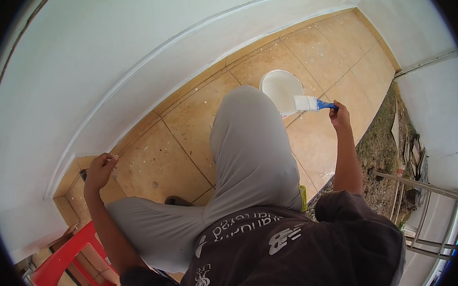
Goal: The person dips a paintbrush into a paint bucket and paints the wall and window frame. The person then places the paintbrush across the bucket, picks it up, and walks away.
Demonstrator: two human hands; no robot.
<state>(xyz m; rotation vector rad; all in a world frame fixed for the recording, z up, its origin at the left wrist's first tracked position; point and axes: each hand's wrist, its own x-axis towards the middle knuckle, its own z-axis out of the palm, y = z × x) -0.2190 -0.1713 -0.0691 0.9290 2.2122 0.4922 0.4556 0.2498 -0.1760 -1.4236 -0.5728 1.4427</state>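
Note:
My right hand is closed around the blue handle of a paintbrush. White paint coats the wide bristles, which lie level over the right rim of a white bucket. Inside the bucket is white paint or a white-coated bottom. My left hand is out to the left, close to the foot of the wall, with its fingers curled together. Something whitish shows at its fingertips, but I cannot tell whether it is paint or a small held thing.
A white wall with a tan skirting curves along the left and far side. Paint specks dot the tiled floor. A red plastic chair stands at lower left. Rough ground and a metal rail lie right.

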